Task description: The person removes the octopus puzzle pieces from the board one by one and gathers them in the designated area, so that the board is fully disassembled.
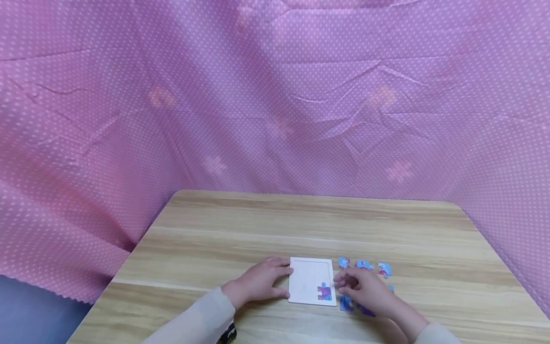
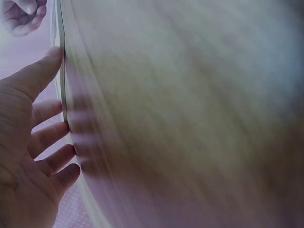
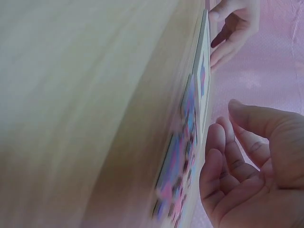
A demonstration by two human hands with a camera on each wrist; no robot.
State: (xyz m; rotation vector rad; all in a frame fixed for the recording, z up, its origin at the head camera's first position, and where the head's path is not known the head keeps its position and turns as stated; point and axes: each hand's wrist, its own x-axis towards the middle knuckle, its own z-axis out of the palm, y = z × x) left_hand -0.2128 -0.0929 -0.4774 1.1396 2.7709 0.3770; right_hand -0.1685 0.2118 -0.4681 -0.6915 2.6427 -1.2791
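Note:
A square white puzzle board (image 1: 307,277) with a raised rim lies on the table, one purple-blue jigsaw piece (image 1: 324,293) set in its lower right corner. My left hand (image 1: 262,279) rests at the board's left edge, thumb and fingertips spread along that side. In the left wrist view the fingers (image 2: 52,142) reach the thin edge. Over the loose pieces right of the board hovers my right hand (image 1: 365,289), its fingers loosely curled. The right wrist view shows nothing between the thumb and fingers (image 3: 216,166) of that hand.
Several loose jigsaw pieces lie right of the board, among them a blue one (image 1: 384,268) and a dark blue one (image 1: 346,303); the right hand partly hides the group. The wooden table (image 1: 258,215) ends at a pink dotted curtain (image 1: 275,119). A dark patterned object (image 1: 228,333) shows beneath the left sleeve.

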